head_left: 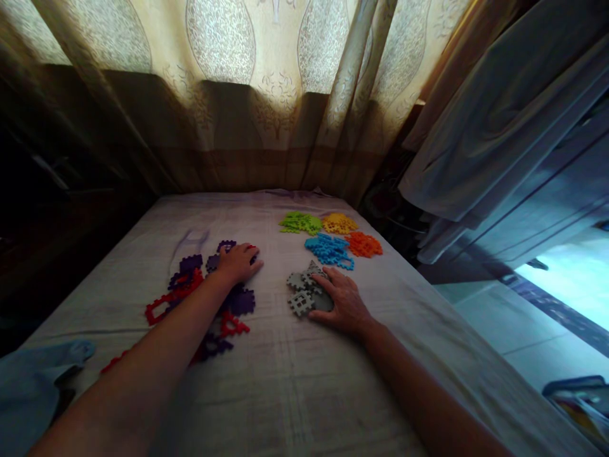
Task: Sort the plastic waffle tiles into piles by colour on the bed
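On the sheet [276, 393], grey pieces [301, 303] lie under and left of my right hand [343, 301]; my left hand [238, 261] covers purple pieces [244, 301] farther left. Whether either grip holds any, I cannot tell.

The left forearm [176, 336] hides some purple pieces [243, 302] and red pieces [190, 285]; the right hand [347, 303] covers part of the grey pile [301, 295]. I see a blue cloth [28, 387] cropped at eight o'clock and a blurred, unrecognisable object [578, 384] cropped at four.
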{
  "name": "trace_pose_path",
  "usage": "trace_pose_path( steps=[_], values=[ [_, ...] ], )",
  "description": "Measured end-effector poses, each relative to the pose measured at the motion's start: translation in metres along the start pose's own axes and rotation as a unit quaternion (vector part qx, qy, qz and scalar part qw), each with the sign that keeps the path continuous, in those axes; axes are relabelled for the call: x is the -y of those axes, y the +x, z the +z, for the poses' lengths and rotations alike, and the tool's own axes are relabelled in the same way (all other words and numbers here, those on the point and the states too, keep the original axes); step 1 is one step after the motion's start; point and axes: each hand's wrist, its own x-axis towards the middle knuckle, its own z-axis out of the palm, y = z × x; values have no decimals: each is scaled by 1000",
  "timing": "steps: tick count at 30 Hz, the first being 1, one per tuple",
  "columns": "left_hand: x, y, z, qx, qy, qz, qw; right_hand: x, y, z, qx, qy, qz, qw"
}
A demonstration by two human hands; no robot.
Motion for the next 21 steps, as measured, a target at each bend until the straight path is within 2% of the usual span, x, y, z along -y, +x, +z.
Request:
trace_pose_path(
  steps=[5, 9, 11, 15, 21],
  values=[
    [17, -30, -1, -24, 8, -47, 999, 22, 14, 4, -3, 4, 19, 1000],
    [23, -59, 3, -30, -26, -89, 995, 41, 33, 10, 4, 8, 44, 999],
    [24, -69, 5, -30, -38, -90, 995, 51, 46, 14, 4, 5, 60, 998],
    [23, -80, 9, -34, -36, -82, 995, 70, 77, 24, -1, -7, 88, 996],
    [20, -82, 8, -51, -55, -90, 993, 90, 130, 42, 0, -11, 129, 992]
  ],
)
